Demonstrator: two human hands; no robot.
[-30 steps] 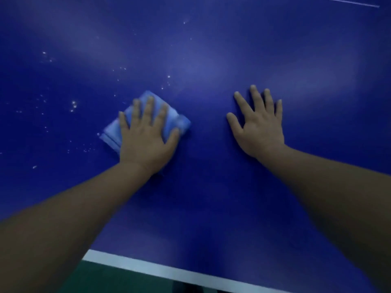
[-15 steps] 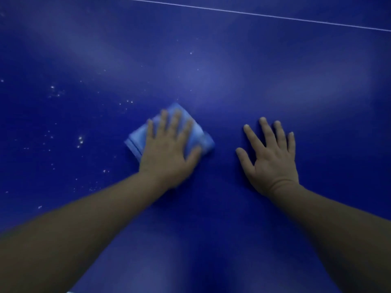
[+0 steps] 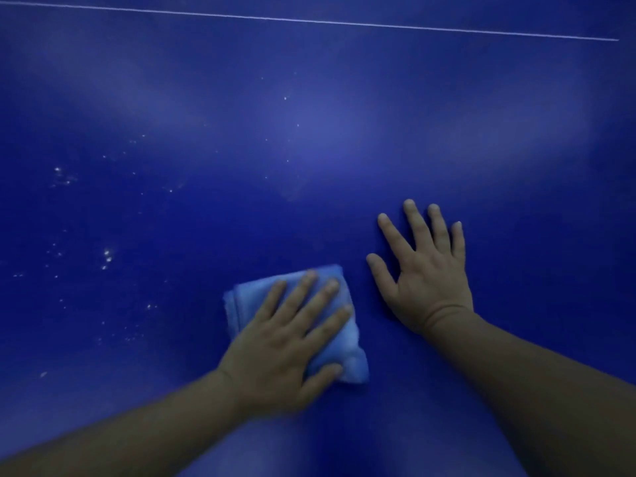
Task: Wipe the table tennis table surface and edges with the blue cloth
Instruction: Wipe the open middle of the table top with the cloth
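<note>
There are two hands, left hand (image 3: 275, 352) and right hand (image 3: 426, 280), one blue cloth (image 3: 251, 297) under the left hand, one white line (image 3: 309, 21) beyond both.

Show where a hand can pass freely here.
Open: the table from the white line down to the right hand and the blue cloth under the left hand; also right of that hand. Left of the cloth, only specks. Tight: the gap between cloth and right hand.

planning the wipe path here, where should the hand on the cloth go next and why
Probably slide the left hand, pressing flat on the folded light blue cloth, leftward across the dark blue table tennis table. White specks dot the surface to the cloth's left, while the patch around the right hand looks clean.
</note>
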